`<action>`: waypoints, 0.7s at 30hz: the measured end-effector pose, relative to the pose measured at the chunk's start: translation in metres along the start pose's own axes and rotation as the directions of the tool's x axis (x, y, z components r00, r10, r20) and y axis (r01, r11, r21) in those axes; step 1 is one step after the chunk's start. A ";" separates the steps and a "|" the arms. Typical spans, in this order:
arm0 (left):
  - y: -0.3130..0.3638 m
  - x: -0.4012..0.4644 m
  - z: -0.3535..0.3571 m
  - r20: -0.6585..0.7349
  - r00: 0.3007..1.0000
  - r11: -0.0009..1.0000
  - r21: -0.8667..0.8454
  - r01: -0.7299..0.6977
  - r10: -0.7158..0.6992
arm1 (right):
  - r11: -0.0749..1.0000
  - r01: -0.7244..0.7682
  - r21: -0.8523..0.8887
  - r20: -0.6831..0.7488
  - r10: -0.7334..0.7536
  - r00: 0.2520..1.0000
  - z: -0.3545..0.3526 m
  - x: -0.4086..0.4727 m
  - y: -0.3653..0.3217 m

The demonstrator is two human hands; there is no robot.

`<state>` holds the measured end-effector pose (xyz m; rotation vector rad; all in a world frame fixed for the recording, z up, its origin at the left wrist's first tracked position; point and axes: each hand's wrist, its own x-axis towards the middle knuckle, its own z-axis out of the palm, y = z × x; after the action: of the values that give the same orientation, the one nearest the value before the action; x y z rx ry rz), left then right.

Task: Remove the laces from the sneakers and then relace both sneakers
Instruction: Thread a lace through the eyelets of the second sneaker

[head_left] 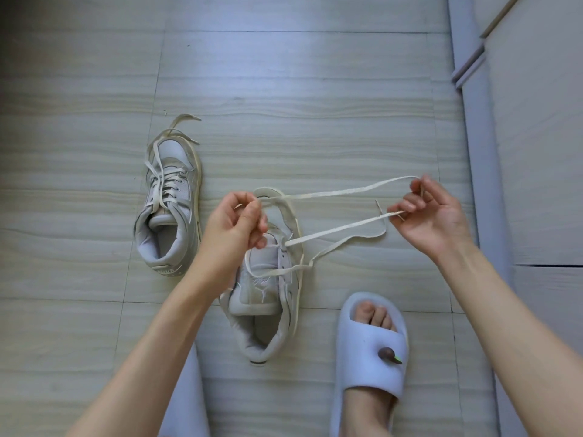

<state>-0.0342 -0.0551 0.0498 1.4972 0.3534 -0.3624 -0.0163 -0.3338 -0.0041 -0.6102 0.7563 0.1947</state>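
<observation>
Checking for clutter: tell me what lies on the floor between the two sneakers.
In the head view, only bare floor separates the laced sneaker from the sneaker being worked on; the left hand hangs over part of that gap.

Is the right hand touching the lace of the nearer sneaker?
Touching. The head view shows the right hand pinching the lace, which runs between its fingertips and across to the left hand above the nearer sneaker.

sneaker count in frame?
2. One sneaker lies on the floor at left, still laced. The other sneaker is centre, partly behind the left hand, its lace stretched across to the right hand. None seems hidden.
</observation>
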 end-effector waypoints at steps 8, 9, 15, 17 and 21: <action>-0.022 0.014 -0.029 -0.032 0.998 0.739 0.674 -0.013 0.047 | 0.999 0.041 -0.026 -0.075 -0.043 0.996 -0.015 0.003 -0.010; -0.026 0.015 -0.031 -0.023 0.999 0.685 0.728 -0.014 0.045 | 0.998 0.032 -0.048 -0.070 -0.035 0.997 -0.014 0.003 -0.007; -0.039 0.014 -0.022 0.097 0.995 0.309 0.946 -0.096 0.012 | 0.989 0.000 -0.146 -0.051 -0.007 0.999 -0.011 0.002 -0.004; -0.036 0.015 -0.019 0.089 0.996 0.241 0.967 -0.084 -0.011 | 0.998 0.015 -0.066 -0.084 -0.021 0.996 -0.012 0.000 -0.006; -0.031 0.021 -0.015 0.038 0.995 0.218 0.976 -0.017 -0.089 | 1.000 0.024 -0.017 -0.143 -0.026 0.989 -0.020 0.000 -0.005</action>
<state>-0.0296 -0.0415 0.0120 2.7700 0.0216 -0.7869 -0.0261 -0.3498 -0.0135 -0.6528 0.8859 0.1342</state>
